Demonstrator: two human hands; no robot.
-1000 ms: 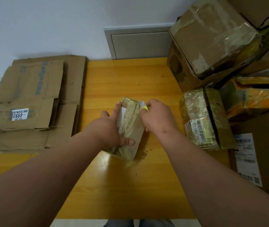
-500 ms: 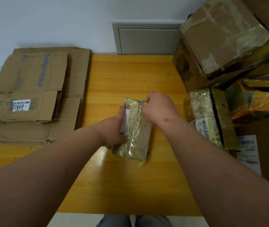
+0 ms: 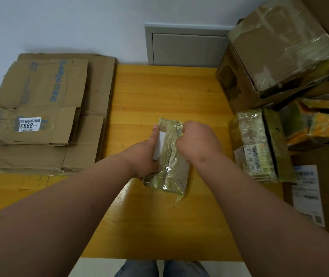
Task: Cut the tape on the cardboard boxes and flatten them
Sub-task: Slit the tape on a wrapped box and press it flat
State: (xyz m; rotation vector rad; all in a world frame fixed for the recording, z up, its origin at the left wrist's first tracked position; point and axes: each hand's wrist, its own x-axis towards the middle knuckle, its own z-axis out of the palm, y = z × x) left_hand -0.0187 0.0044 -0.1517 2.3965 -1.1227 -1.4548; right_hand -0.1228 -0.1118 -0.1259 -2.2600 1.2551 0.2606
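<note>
A yellow wooden table (image 3: 159, 92) fills the middle of the view against a pale wall with a grey panel (image 3: 187, 47), much as it did half a second ago, though the head camera has shifted slightly. On the right, a pile of taped cardboard boxes (image 3: 279, 47) is stacked at the table's edge, with a smaller tape-wrapped parcel (image 3: 253, 144) bearing a barcode label lying in front of it; on the left, a stack of flattened cardboard (image 3: 45, 108) with a white "8993" sticker rests where it did before. At centre, a person's two bare forearms reach in over a small tape-wrapped box (image 3: 171, 168), which sits on the table between the hands, in about the same spot as half a second earlier. The left hand (image 3: 145, 154) keeps its grip grasping the box's left side, thumb stretched along a white label. The right hand (image 3: 197, 142) stays clenched at the box's upper right, its grip curled round something hidden by the fingers; the yellow tip seen there a second ago no longer shows. A wisp of loose tape trails from the box's near right corner.
</note>
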